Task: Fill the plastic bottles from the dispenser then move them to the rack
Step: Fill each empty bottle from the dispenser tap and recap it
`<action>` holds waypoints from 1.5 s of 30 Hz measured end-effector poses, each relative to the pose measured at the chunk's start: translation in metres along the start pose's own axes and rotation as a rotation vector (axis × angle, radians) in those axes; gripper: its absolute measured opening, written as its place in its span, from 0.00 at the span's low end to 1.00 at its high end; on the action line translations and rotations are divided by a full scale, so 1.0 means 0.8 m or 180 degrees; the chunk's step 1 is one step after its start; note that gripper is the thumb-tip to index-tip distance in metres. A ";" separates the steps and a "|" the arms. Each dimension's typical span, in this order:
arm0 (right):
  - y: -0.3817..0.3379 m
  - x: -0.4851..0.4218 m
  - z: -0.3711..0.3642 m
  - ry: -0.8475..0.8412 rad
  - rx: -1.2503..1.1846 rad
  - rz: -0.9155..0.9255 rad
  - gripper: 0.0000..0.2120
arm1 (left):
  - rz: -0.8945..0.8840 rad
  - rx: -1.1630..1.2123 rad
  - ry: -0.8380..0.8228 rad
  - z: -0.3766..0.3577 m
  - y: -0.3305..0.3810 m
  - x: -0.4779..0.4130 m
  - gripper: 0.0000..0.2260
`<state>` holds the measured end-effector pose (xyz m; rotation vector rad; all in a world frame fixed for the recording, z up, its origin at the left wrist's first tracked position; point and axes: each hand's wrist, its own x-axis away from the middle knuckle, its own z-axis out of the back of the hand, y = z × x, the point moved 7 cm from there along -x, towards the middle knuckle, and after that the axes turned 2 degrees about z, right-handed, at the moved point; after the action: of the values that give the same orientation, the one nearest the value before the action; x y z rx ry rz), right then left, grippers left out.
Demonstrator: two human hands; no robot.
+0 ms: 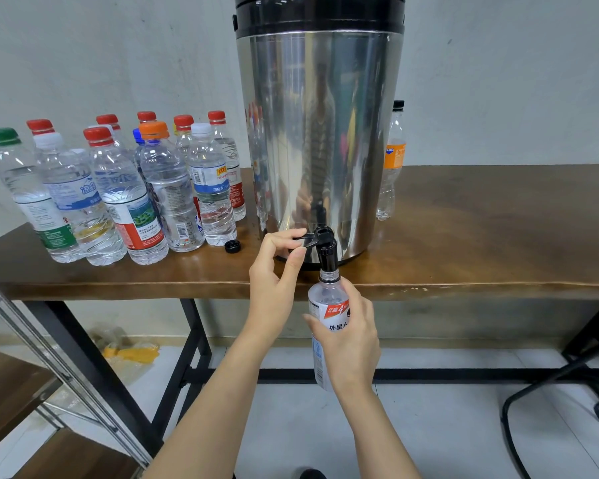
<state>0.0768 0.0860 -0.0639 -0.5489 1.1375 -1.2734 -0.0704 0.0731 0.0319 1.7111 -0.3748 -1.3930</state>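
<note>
A tall steel dispenser (320, 133) stands on the wooden table (481, 236), its black tap (325, 245) overhanging the front edge. My right hand (351, 335) grips an uncapped clear bottle (329, 305) with a white and red label, its mouth held right under the tap spout. My left hand (277, 271) pinches the tap's black lever (305, 238) between thumb and fingertips. A loose black cap (232, 246) lies on the table left of the tap.
Several capped bottles (118, 191) with red, green, white and orange caps crowd the table's left part. A Fanta bottle (391, 160) stands behind the dispenser on the right. A metal rack with wooden shelves (25, 392) is at the lower left. Black cables (567, 392) lie on the floor right.
</note>
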 end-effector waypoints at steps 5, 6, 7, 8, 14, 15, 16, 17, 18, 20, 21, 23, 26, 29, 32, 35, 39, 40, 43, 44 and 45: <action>0.000 0.000 0.000 0.0009 -0.0003 -0.0017 0.38 | 0.0009 0.0009 -0.0006 0.000 -0.001 0.000 0.05; 0.000 0.000 0.000 0.0010 0.0002 -0.0014 0.38 | 0.0017 0.0009 -0.0007 0.000 -0.001 0.000 0.05; 0.000 0.000 -0.001 0.0012 0.0009 -0.0008 0.38 | 0.0026 0.0006 -0.0010 0.000 -0.001 0.000 0.06; 0.000 0.000 -0.001 0.0016 0.0017 0.0001 0.38 | 0.0029 0.0002 -0.0012 0.000 -0.001 0.000 0.06; 0.000 0.000 0.000 0.0020 0.0052 0.0006 0.38 | 0.0042 -0.0022 -0.0018 0.000 0.000 0.000 0.06; 0.000 0.000 0.000 0.0014 0.0056 0.0006 0.38 | 0.0039 -0.0025 -0.0017 0.000 0.000 0.000 0.06; 0.000 0.000 -0.001 0.0008 0.0057 0.0005 0.38 | 0.0038 -0.0024 -0.0017 0.000 0.000 0.000 0.05; 0.000 0.000 -0.001 0.0005 0.0059 0.0008 0.38 | 0.0040 -0.0020 -0.0019 0.000 0.000 0.000 0.05; 0.000 0.000 -0.001 0.0004 0.0062 0.0013 0.38 | 0.0044 -0.0015 -0.0023 0.000 -0.001 0.000 0.05; 0.001 0.000 -0.001 0.0008 0.0060 0.0009 0.38 | 0.0056 -0.0011 -0.0026 0.000 -0.001 0.000 0.05; 0.001 0.000 -0.001 0.0008 0.0053 0.0004 0.38 | 0.0056 -0.0010 -0.0022 0.000 -0.001 0.001 0.06; 0.001 0.000 -0.001 0.0001 0.0040 0.0003 0.38 | 0.0046 -0.0005 -0.0010 0.000 0.000 0.001 0.06; 0.000 0.000 -0.001 -0.0004 0.0045 -0.0003 0.37 | 0.0047 0.0001 -0.0013 0.000 0.000 0.001 0.06; 0.000 0.000 -0.001 -0.0006 0.0048 -0.0018 0.38 | 0.0072 -0.0005 -0.0011 0.000 0.000 0.001 0.07; 0.000 0.000 -0.001 -0.0017 0.0056 -0.0036 0.38 | 0.0082 -0.0024 -0.0014 0.000 0.000 0.001 0.06; 0.000 0.000 0.000 -0.0021 0.0047 -0.0031 0.38 | 0.0092 -0.0038 -0.0021 0.000 -0.002 0.000 0.04; -0.001 0.000 0.001 -0.0017 0.0011 -0.0021 0.37 | 0.0103 -0.0042 -0.0019 0.000 -0.002 0.001 0.04; -0.002 0.000 0.001 -0.0023 0.0014 -0.0017 0.37 | 0.0103 -0.0048 -0.0018 0.000 -0.001 0.001 0.04; -0.002 0.000 0.001 -0.0015 0.0013 -0.0012 0.37 | 0.0098 -0.0054 -0.0015 0.000 0.000 0.001 0.06; -0.002 0.000 0.000 -0.0017 0.0017 -0.0018 0.37 | 0.0098 -0.0048 -0.0015 0.000 0.000 0.000 0.06; -0.002 0.000 0.000 -0.0018 0.0024 -0.0022 0.37 | 0.0098 -0.0042 -0.0018 0.000 0.000 0.000 0.06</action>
<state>0.0764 0.0856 -0.0625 -0.5508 1.1264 -1.2807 -0.0705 0.0730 0.0317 1.6844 -0.3926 -1.3755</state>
